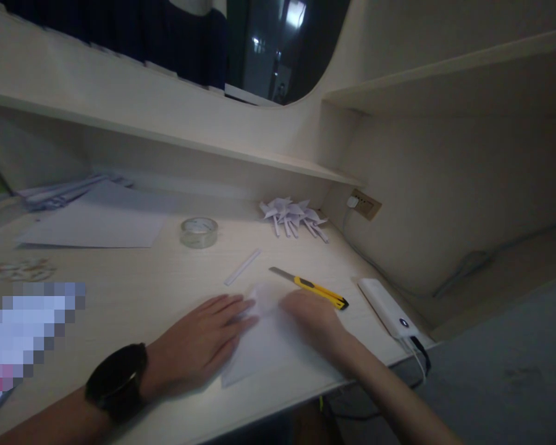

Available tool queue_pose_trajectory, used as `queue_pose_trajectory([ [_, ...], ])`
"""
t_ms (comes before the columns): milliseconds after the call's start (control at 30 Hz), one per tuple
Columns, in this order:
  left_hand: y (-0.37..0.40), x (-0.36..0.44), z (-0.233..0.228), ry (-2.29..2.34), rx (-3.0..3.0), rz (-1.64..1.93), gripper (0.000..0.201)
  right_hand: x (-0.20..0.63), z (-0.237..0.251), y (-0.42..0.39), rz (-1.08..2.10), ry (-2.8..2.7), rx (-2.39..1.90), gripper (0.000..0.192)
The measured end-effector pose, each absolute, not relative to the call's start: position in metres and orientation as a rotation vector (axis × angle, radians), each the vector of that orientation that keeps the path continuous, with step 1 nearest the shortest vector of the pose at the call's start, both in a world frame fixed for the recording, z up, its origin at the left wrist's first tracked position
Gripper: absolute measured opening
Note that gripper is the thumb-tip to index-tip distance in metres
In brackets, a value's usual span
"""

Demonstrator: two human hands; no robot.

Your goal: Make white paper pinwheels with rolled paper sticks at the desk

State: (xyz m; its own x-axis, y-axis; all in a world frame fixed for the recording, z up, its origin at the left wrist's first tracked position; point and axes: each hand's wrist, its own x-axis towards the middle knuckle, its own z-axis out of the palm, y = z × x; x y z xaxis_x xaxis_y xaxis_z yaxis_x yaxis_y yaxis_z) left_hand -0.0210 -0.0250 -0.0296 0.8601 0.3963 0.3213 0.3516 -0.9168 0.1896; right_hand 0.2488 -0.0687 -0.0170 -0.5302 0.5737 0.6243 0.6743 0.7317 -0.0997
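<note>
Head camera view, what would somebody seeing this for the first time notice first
First, the two hands pressing flat on a white sheet of paper at the desk's near edge: the left hand, with a black watch on its wrist, and the right hand. Just beyond the right hand lies a yellow utility knife with its blade out. Farther back sit a roll of clear tape and a cluster of small folded paper pieces by the wall.

Pale wooden desk [134, 290] under a long cream shelf [176, 145]; second shelf [445, 71] at right. Dark window [278, 49] behind, curtain [134, 31] beside it. Wall socket [365, 204] in corner. Dim light.
</note>
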Motion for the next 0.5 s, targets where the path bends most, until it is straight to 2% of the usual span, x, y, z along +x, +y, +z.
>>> queue_pose_trajectory([
  [133,-0.024,-0.022,-0.028,0.542,2.888,0.572,0.041,0.269,-0.003,-0.098,-0.087,-2.094,-1.089,0.026],
  [267,-0.021,-0.022,-0.031,0.522,2.898,0.572,0.043,0.278,-0.006,-0.127,-0.028,-2.154,-1.138,0.025],
  [500,-0.025,-0.022,-0.025,0.568,2.892,0.504,0.040,0.268,-0.019,-0.143,-0.312,-2.558,-1.184,0.016],
])
